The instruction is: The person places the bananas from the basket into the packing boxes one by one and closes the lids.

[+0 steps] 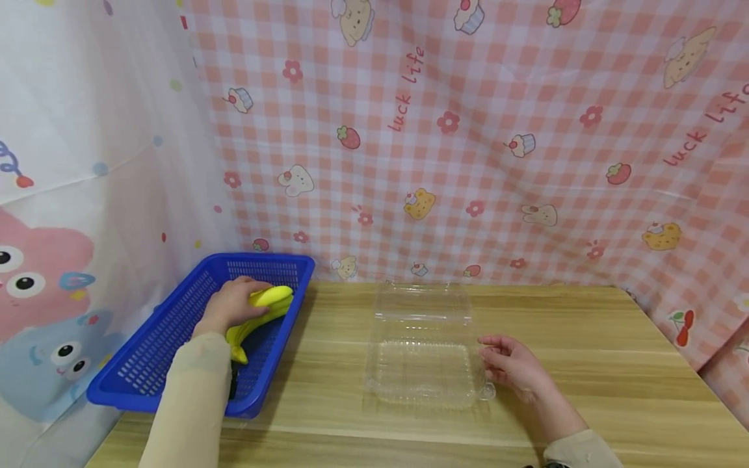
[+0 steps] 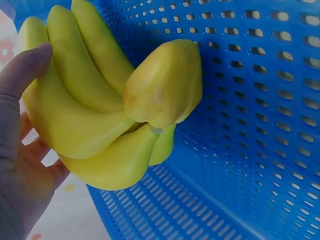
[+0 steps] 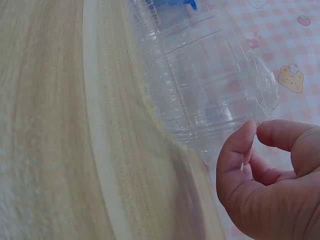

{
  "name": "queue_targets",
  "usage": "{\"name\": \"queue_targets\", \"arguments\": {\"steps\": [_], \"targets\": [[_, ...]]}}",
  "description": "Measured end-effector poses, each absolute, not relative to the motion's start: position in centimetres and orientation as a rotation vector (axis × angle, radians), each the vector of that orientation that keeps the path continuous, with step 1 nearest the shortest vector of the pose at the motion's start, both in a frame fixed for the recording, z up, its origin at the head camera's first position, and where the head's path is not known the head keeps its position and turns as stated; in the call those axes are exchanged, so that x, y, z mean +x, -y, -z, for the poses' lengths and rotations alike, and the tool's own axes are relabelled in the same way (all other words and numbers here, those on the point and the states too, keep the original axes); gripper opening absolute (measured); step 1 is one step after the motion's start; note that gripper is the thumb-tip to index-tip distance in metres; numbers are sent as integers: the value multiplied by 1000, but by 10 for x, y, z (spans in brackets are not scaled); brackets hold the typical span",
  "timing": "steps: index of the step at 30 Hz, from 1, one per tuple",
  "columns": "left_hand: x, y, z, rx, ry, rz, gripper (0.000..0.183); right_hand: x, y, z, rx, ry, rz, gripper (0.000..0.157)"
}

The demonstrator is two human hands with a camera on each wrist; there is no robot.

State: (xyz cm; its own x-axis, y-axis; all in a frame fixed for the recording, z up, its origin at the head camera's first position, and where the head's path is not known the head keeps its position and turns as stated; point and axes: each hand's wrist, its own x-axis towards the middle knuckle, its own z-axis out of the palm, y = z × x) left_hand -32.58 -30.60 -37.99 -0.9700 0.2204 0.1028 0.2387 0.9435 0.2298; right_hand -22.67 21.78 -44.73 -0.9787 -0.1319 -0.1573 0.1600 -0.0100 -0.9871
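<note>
Inside the blue basket (image 1: 272, 364) at the left, my left hand (image 1: 236, 304) grips a bunch of yellow bananas (image 1: 274, 296). The left wrist view shows the thumb (image 2: 30, 67) over one banana and the other fingers partly hidden behind the bunch, whose thick stem end (image 2: 165, 85) faces the camera. On the table, a clear plastic clamshell box (image 1: 424, 370) lies with its lid (image 1: 422, 302) folded back, away from me. My right hand (image 1: 515, 367) is at the box's right side; thumb and forefinger pinch its edge in the right wrist view.
The wood-grain table (image 1: 562, 318) runs back to a pink checked curtain (image 1: 497, 188). A white patterned curtain (image 1: 117, 162) hangs at the left, beside the basket. Something dark (image 1: 234, 380) lies in the basket near my left sleeve.
</note>
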Motion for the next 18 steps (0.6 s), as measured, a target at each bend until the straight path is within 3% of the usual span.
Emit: {"name": "queue_targets", "arguments": {"steps": [18], "targets": [[-324, 306, 374, -334, 2949, 392, 53, -227, -219, 448, 22, -2043, 2101, 40]]}}
